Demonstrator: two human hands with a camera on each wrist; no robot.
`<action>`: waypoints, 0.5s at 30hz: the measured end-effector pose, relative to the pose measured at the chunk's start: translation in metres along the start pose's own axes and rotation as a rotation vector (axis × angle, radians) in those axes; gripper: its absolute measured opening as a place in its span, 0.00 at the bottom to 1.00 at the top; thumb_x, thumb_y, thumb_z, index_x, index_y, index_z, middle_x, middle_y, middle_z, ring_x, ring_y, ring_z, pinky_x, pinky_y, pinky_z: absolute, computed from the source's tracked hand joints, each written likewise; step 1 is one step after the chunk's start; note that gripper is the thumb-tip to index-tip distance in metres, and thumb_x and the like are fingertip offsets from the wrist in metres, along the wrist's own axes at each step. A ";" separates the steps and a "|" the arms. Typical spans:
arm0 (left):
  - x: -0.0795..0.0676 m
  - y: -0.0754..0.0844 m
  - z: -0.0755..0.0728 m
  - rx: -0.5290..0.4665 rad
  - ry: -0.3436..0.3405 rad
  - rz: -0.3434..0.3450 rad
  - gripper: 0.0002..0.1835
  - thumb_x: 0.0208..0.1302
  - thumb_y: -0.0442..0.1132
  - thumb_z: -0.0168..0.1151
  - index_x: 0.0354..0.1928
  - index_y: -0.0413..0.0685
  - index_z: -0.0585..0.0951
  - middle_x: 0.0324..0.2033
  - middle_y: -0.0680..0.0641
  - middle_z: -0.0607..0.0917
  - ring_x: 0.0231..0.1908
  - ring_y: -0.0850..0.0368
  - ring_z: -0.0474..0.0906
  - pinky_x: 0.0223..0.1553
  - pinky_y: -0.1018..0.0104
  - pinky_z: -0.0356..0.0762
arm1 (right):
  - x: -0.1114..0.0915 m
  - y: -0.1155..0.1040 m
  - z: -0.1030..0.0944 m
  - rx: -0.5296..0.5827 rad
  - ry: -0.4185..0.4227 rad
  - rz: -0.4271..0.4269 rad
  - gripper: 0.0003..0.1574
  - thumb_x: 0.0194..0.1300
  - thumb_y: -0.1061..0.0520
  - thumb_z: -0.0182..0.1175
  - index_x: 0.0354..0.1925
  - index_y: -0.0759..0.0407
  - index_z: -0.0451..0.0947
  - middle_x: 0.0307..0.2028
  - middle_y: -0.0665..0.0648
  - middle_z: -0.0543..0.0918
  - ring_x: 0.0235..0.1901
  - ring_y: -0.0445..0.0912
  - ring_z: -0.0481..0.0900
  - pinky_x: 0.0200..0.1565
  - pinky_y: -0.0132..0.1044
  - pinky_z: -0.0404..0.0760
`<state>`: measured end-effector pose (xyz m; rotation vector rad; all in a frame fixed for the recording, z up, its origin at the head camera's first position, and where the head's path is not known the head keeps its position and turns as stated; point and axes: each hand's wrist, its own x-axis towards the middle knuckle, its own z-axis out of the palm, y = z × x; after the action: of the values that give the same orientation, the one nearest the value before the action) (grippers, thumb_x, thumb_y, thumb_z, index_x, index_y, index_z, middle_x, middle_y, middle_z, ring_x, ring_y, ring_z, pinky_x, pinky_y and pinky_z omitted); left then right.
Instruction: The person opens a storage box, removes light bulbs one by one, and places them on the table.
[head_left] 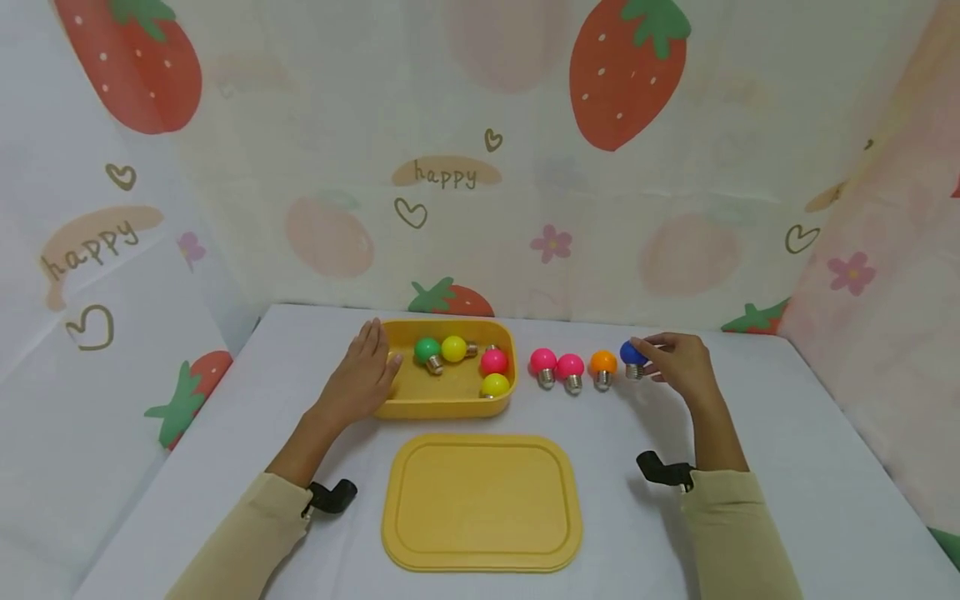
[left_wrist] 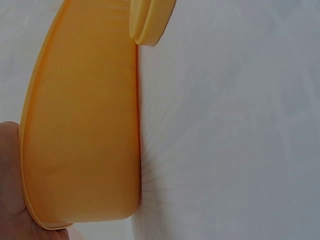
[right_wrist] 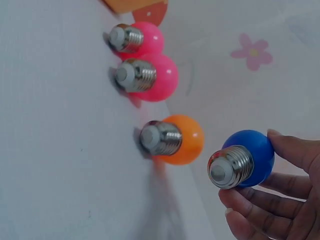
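The right hand (head_left: 678, 362) is pinching a blue bulb (head_left: 633, 353) by its globe between thumb and fingers, and the bulb is hanging base-down just off the white cloth (head_left: 795, 467). The left hand (head_left: 363, 377) is resting on the left rim of the yellow container (head_left: 446, 409), its fingers lying straight and together (the thumb is spreading a little apart, over the inside). On the container's floor, a green bulb (head_left: 428, 349), two yellow bulbs (head_left: 453, 348) and a pink bulb (head_left: 493, 361) are lying toward the back and right.

Between the container's right edge and the blue bulb, two pink bulbs (head_left: 543, 362) and an orange bulb (head_left: 603, 365) are standing in a row, the orange one sitting just beside the held one. In front, a yellow lid (head_left: 482, 504) is lying flat, leaving a narrow strip before the container; wider cloth is stretching rightward past the right arm. Behind, the table's back edge is meeting a strawberry-patterned curtain (head_left: 555, 200).
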<state>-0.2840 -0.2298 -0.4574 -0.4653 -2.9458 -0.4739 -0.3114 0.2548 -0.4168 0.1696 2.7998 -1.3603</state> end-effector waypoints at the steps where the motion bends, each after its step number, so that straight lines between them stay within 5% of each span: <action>1: 0.000 0.000 0.000 -0.002 0.001 0.001 0.37 0.84 0.49 0.36 0.75 0.21 0.47 0.77 0.27 0.44 0.78 0.34 0.37 0.76 0.42 0.39 | 0.001 0.002 0.001 0.003 -0.002 0.012 0.43 0.71 0.34 0.59 0.64 0.69 0.75 0.53 0.72 0.83 0.41 0.55 0.88 0.42 0.36 0.86; 15: -0.001 0.002 -0.001 -0.030 0.005 0.014 0.37 0.83 0.49 0.36 0.75 0.20 0.47 0.77 0.26 0.44 0.78 0.33 0.37 0.76 0.41 0.40 | 0.010 0.021 0.009 -0.007 -0.006 0.090 0.41 0.72 0.37 0.60 0.63 0.72 0.75 0.49 0.71 0.83 0.34 0.50 0.87 0.40 0.34 0.86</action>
<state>-0.2824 -0.2290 -0.4563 -0.4870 -2.9323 -0.5179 -0.3191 0.2613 -0.4398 0.2872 2.7551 -1.3290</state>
